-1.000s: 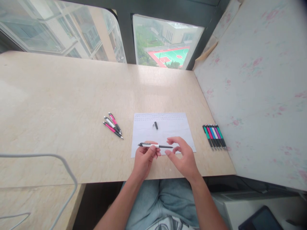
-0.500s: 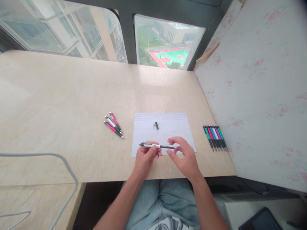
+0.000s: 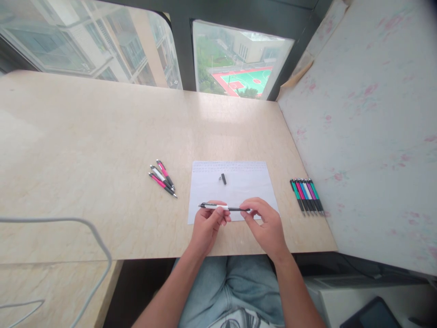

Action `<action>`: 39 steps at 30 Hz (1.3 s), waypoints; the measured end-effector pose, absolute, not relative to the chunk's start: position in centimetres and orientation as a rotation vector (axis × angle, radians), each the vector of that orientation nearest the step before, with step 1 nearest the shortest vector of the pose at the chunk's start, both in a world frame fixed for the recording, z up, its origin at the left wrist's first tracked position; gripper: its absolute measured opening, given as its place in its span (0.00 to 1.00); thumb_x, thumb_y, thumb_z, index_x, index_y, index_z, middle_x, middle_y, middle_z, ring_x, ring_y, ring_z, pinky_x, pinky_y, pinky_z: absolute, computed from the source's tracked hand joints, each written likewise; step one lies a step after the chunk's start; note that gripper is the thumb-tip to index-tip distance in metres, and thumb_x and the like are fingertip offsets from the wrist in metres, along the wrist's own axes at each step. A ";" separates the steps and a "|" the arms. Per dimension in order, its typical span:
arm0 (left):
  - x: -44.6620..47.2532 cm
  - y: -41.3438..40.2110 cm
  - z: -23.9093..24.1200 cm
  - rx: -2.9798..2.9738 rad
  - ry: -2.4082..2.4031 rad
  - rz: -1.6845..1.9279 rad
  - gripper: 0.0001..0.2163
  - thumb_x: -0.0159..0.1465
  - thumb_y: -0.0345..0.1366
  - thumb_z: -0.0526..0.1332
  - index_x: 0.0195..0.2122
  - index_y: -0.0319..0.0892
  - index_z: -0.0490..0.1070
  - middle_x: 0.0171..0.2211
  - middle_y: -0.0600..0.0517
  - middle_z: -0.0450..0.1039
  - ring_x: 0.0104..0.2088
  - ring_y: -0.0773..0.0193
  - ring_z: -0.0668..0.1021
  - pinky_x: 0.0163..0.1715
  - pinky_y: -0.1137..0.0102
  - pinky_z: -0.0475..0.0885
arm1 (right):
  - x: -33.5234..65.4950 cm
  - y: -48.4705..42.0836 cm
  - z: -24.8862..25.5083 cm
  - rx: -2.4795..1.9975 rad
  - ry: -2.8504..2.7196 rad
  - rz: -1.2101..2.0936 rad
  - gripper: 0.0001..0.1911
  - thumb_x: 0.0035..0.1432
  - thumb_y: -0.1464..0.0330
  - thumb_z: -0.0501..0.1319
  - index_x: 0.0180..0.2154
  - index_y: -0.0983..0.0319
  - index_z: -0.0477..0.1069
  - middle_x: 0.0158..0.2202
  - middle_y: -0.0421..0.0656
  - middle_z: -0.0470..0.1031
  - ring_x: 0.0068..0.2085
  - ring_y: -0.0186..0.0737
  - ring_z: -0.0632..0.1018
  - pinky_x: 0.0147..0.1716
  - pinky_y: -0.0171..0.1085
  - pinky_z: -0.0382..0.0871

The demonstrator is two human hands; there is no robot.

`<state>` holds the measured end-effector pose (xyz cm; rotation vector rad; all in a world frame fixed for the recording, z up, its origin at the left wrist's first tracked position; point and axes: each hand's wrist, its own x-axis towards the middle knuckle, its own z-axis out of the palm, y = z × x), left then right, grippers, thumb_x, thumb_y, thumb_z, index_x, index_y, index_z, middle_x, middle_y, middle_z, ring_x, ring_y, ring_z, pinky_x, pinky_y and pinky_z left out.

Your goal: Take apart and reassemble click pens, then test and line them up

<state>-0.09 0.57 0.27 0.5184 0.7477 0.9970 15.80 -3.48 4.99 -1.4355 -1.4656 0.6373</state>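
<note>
My left hand (image 3: 209,223) is closed round the white barrel of a ballpoint pen (image 3: 215,207), held level above a sheet of paper (image 3: 201,191). From the barrel's right end a thin dark refill (image 3: 234,209) sticks out. Thumb and forefinger of my right hand (image 3: 264,223) pinch the refill near its far end. Lying on the paper are a black pen grip (image 3: 223,178) and, just beside it, a tiny metallic piece (image 3: 220,178), too small to make out fully. Rows of handwriting run along the paper's top.
Left of the paper lie three pens (image 3: 162,180), two pink and one white. Several coloured pens (image 3: 306,196) form a row at the right, near the wallpapered wall (image 3: 368,136). A grey cable (image 3: 92,228) loops over the desk (image 3: 102,150) at the left.
My right hand's fingers have closed from an open curve onto the refill. The left hand and the pen stay almost still.
</note>
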 end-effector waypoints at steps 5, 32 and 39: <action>-0.1 0.6 0.2 0.491 0.758 1.003 0.09 0.58 0.36 0.69 0.37 0.37 0.77 0.26 0.49 0.77 0.26 0.69 0.76 0.24 0.77 0.65 | 15.8 -3.7 5.1 -1.449 -1.435 0.629 0.06 0.61 0.74 0.60 0.38 0.58 0.74 0.38 0.44 0.76 0.39 0.39 0.77 0.32 0.36 0.72; -0.6 1.2 0.8 0.176 0.683 1.012 0.11 0.53 0.34 0.73 0.34 0.37 0.76 0.26 0.51 0.75 0.25 0.73 0.75 0.22 0.82 0.68 | 17.4 -5.0 5.1 -1.631 -0.998 0.588 0.07 0.58 0.63 0.65 0.34 0.59 0.76 0.30 0.42 0.77 0.31 0.39 0.77 0.32 0.37 0.74; -0.6 1.2 0.6 0.172 0.654 1.014 0.11 0.53 0.33 0.73 0.35 0.37 0.76 0.26 0.50 0.75 0.25 0.74 0.75 0.23 0.83 0.68 | 17.6 -2.7 2.3 -1.779 -1.147 0.618 0.08 0.58 0.64 0.62 0.37 0.61 0.76 0.36 0.46 0.80 0.37 0.43 0.79 0.36 0.41 0.75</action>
